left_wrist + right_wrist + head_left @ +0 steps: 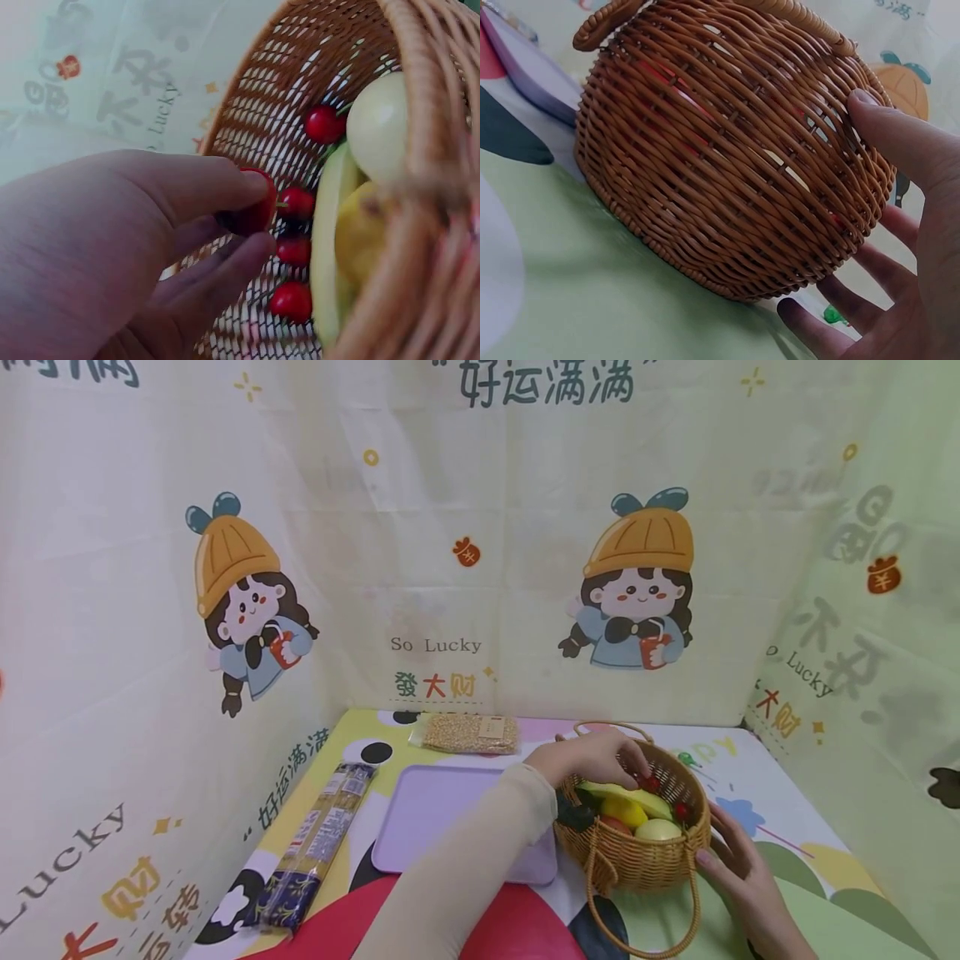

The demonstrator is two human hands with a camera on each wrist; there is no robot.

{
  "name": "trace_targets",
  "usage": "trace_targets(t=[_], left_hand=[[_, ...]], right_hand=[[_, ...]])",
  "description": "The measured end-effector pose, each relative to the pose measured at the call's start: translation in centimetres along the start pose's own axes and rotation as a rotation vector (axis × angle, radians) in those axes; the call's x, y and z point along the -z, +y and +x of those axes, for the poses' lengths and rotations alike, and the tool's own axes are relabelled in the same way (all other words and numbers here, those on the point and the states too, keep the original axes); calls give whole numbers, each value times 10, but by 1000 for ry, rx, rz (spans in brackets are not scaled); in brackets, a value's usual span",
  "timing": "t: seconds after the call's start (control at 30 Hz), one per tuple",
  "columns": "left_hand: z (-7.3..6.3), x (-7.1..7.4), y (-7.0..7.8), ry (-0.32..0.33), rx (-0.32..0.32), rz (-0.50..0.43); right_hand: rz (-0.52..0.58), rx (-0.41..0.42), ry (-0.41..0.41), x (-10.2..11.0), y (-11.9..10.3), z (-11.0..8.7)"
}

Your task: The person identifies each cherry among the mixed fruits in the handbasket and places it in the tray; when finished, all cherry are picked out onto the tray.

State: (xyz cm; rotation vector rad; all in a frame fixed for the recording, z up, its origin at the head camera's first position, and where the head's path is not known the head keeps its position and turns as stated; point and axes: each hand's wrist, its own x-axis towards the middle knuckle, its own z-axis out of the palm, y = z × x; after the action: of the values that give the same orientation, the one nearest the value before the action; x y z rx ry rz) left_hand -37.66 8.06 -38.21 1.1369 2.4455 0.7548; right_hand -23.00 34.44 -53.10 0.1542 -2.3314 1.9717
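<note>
The fingers of the left hand (596, 756) are bent together in a pinch inside the wicker basket (637, 870), while those of the right hand (746, 872) are spread and rather straight, resting against its outer wall, seemingly to steady it. The basket stands just to the right of a lilac tray (442, 793). On the tray's other side lies a long packet of what look like dry noodles (318, 839), and behind the tray is a clear bag of yellow grains (457, 735).

Inside the basket there are a banana (328, 255), a pale round fruit (658, 830), a yellow fruit (622, 812), perhaps a lemon, and several cherries (291, 301). I judge the work to be partly done: these pieces lie in the basket, but one more is not yet released. Whether it goes in or comes out, I cannot tell.

This piece, a small red fruit (262, 211), is held between the left thumb and fingertips, within the basket's mouth. It is just beside the nearest cherries; its lower part is dark, so its exact kind remains uncertain.
</note>
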Motion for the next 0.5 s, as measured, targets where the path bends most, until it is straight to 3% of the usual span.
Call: trace_targets(t=[0.13,0.23,0.4,0.5], left_hand=[[-13,8,-13,72,-77,4],[-27,10,-22,130,-88,-52],[-53,13,-31,288,-52,-236],[-66,14,-37,389,-66,-347]], right_hand=[[7,11,0,1,0,-1],[14,22,2,1,0,-2],[34,50,2,1,-1,-2],[44,56,3,1,-2,-3]])
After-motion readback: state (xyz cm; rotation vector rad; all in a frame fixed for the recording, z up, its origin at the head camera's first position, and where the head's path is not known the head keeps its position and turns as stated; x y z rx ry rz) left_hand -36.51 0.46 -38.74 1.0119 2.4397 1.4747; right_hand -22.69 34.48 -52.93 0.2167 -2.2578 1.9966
